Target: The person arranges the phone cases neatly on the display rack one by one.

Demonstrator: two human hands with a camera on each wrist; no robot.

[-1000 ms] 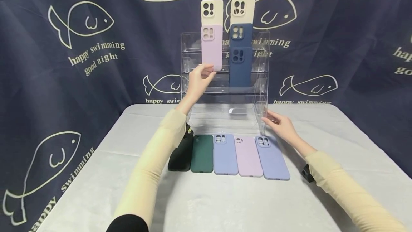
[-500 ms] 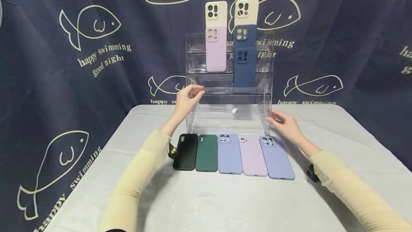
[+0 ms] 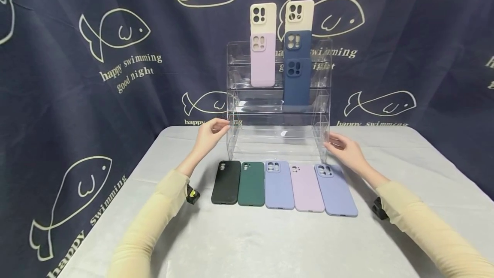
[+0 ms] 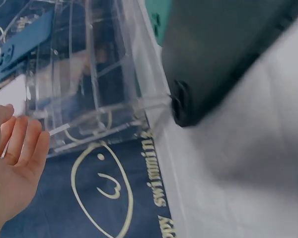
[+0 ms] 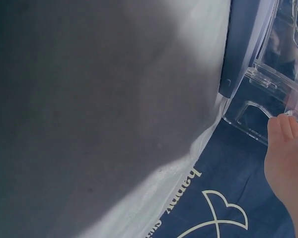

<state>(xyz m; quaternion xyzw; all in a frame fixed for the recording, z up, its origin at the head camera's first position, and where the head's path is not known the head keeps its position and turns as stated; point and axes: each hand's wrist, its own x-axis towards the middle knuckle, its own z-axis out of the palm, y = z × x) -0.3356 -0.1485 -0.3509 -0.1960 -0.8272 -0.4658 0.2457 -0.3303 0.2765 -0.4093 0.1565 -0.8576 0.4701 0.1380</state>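
"Where are the hands placed?"

"The clear stand (image 3: 262,109) is pinched at its right edge by the right hand (image 3: 347,151). At its left edge the left hand (image 3: 209,137) is seen; its grip cannot be told. Upright cases (image 3: 263,67) are seated on the upper tiers; five flat cases (image 3: 279,188) are lined up in front."

"How should it be steadied?"

"Probably with light, even pressure, so nothing is jolted."

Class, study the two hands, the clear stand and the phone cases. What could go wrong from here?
With the left hand and right hand at its sides, the clear stand could be tipped by an uneven push. The left white case and right white case rise above its top edge, so a knock might topple them. The black case lies near its base; sliding the stand might shove it.
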